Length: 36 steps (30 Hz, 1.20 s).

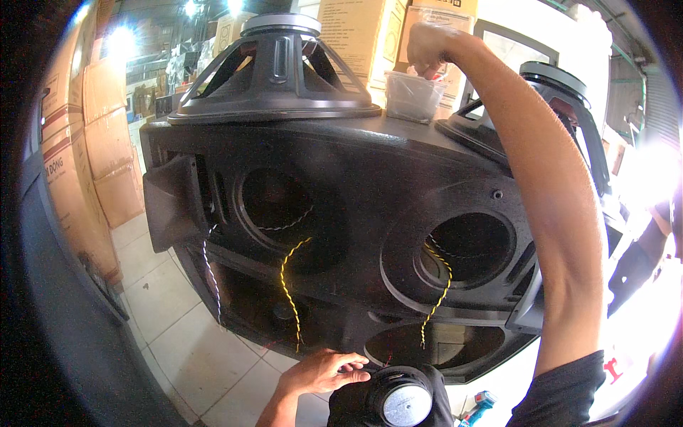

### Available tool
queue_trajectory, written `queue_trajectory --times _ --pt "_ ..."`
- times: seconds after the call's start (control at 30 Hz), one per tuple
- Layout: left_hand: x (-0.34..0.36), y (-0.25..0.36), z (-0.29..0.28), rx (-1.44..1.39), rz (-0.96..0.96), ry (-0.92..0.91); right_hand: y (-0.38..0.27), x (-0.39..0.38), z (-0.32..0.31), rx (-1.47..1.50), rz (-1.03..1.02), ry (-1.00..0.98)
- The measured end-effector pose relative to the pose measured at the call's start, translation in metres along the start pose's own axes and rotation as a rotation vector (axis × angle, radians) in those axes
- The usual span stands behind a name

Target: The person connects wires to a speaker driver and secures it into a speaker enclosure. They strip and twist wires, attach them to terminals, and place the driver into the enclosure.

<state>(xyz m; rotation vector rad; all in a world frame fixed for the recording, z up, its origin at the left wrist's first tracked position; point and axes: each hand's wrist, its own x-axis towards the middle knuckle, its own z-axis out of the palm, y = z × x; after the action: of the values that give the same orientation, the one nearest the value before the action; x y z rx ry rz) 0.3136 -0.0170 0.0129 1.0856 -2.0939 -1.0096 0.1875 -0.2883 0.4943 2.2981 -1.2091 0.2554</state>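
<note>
My left hand (329, 371) is at the bottom, its thumb and fingers apart. Its fingertips are beside a small round speaker driver (407, 404), magnet side up; whether they touch cannot be made out. Thin red wire shows just above that driver. My right hand (431, 48) reaches over a clear plastic tub (414, 98), fingers pointing down into its mouth and mostly hidden. Something red shows at the fingertips. The tub stands on a large black speaker cabinet (341, 164) with round openings. Yellow-black twisted wires (287, 281) hang from two openings, and a white-black pair (210, 274) from the left side.
A big speaker driver (277, 71) rests magnet up on the cabinet, left of the tub; another driver (555, 82) is behind my right arm. Cardboard boxes (107, 121) are stacked at left. A teal cordless power tool (480, 407) lies at lower right. Tiled floor (171, 306) shows at left.
</note>
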Motion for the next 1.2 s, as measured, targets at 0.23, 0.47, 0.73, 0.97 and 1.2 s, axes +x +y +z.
queue_trajectory --times 0.23,0.47,0.73,0.97,1.2 --pt "-0.006 -0.016 0.000 -0.013 -0.036 0.010 -0.036 -0.049 -0.006 0.317 0.054 -0.108" --pt "-0.005 -0.016 0.005 0.002 -0.134 -0.022 -0.076 -0.076 0.006 0.341 0.016 -0.412" --pt "-0.013 -0.018 0.007 -0.002 -0.161 -0.024 -0.079 -0.102 -0.012 0.210 -0.117 -0.233" --pt "0.015 -0.004 0.008 -0.122 -0.022 -0.007 -0.069 -0.231 -0.025 0.328 -0.271 0.312" --pt "0.014 -0.017 0.028 -0.193 -0.104 0.213 -0.091 -0.409 0.150 1.083 0.212 -0.090"
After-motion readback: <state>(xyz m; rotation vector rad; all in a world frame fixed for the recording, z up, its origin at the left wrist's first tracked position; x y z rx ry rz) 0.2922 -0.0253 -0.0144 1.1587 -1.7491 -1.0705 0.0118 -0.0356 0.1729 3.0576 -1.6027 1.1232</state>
